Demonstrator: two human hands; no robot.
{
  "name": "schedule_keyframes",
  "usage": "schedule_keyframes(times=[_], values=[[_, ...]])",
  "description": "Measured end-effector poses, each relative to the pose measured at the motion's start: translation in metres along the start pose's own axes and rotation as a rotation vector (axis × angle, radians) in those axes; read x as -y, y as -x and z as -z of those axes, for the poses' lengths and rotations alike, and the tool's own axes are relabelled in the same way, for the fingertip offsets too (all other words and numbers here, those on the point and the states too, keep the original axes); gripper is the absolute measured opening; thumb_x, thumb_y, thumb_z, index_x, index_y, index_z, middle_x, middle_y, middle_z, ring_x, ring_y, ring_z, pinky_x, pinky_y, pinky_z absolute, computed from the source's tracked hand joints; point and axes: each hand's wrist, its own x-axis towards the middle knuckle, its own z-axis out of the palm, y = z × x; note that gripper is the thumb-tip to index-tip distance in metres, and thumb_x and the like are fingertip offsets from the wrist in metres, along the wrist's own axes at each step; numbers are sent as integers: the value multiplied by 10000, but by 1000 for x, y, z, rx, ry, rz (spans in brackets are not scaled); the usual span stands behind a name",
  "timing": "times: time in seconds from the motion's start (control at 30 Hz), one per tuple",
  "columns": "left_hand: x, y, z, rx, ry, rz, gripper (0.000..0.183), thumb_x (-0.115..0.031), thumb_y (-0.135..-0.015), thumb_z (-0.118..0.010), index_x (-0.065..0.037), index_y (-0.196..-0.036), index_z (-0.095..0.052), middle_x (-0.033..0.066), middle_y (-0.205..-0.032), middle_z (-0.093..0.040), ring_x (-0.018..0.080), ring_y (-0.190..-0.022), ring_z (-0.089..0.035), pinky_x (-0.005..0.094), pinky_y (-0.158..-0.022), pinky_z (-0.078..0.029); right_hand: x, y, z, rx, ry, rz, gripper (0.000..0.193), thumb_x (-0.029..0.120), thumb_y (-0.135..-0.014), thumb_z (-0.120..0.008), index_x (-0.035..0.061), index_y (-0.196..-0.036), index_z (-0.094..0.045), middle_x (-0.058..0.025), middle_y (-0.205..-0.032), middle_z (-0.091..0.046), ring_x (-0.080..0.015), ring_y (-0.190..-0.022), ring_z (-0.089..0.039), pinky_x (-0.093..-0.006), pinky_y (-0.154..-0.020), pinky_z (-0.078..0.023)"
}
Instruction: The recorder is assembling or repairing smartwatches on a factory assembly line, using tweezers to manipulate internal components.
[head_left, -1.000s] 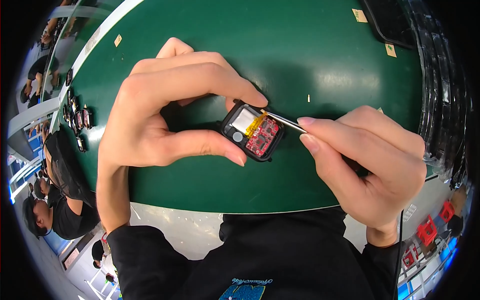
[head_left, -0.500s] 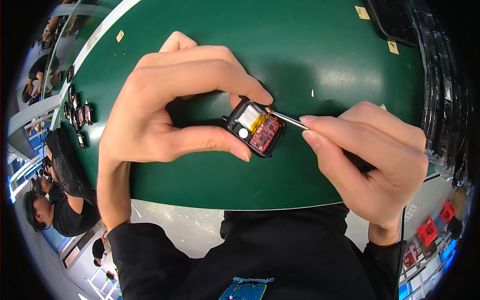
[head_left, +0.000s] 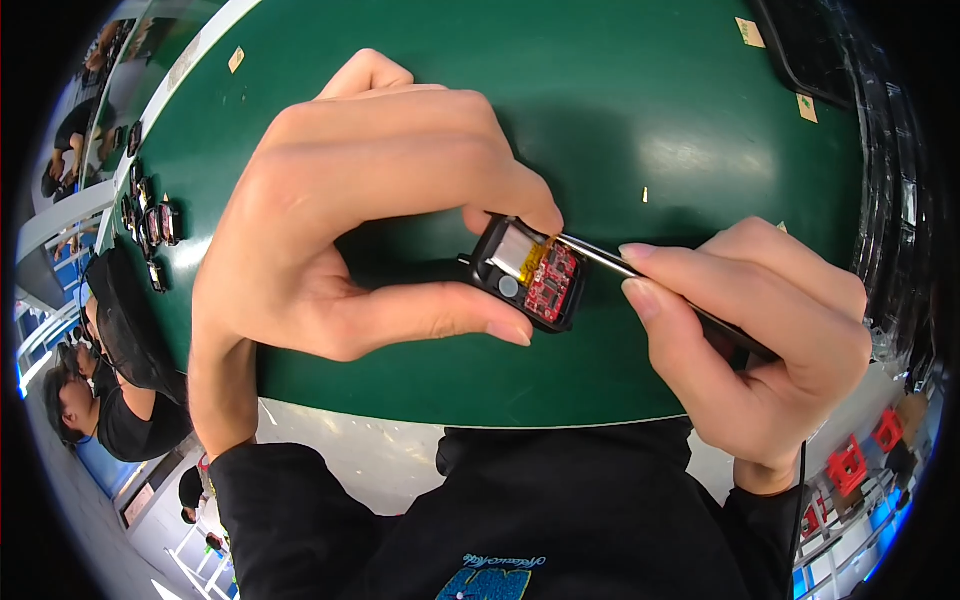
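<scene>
My left hand [head_left: 360, 190] grips a small black watch-like case [head_left: 487, 245] by its edges, between thumb and forefinger. The case is open and tilted. Inside are a silver battery [head_left: 513, 250], yellow tape [head_left: 533, 266], a round silvery part [head_left: 509, 287] and a red circuit board [head_left: 552, 284]. Slim tweezers [head_left: 605, 259], silver toward the tip and dark further back, are pinched in my right hand [head_left: 770, 310]. Their tip reaches the upper edge of the case beside the left forefinger. Whether it grips anything there is too small to tell.
Several similar small devices [head_left: 155, 222] lie at the far left of the green table [head_left: 600, 90]. At the right stand a black tray [head_left: 800, 50] and stacked dark plastic trays [head_left: 885, 200]. Paper scraps [head_left: 750, 33] dot the surface. A seated person [head_left: 130, 420] is at the left.
Both hands, with the case and the tweezers, appear slightly further right and lower. The case is turned a little, and the round part looks greyer. More of the tweezers' dark rear shows.
</scene>
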Motion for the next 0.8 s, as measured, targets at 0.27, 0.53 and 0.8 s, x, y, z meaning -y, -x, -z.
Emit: schedule_keyframes(times=[0.27,0.53,0.8], values=[[-2,-1,-1,7,13,30,650,-509,-622,-984,-30,-1037,-835,67,-909,-806,200,-755,-685,360,-784,-380,-6,1,0,18,-24,50,259,-129,-746,-806,-77,-999,-829,-84,-710,-703,-133,-561,-591,-265,-517,-395],[0,0,-2,2,-30,-35,628,-523,-679,-960,-19,-1030,-829,74,-882,-801,216,-732,-674,373,-770,-391,-7,1,-1,0,-2,93,260,-141,-736,-794,-79,-987,-828,-85,-699,-695,-135,-543,-585,-263,-493,-378],[0,0,-2,-18,-16,-23,615,-489,-671,-980,-16,-1033,-828,82,-894,-804,212,-736,-678,372,-776,-392,-3,3,1,-5,24,86,267,-123,-729,-812,-60,-987,-841,-62,-665,-653,-116,-531,-563,-262,-487,-366]])
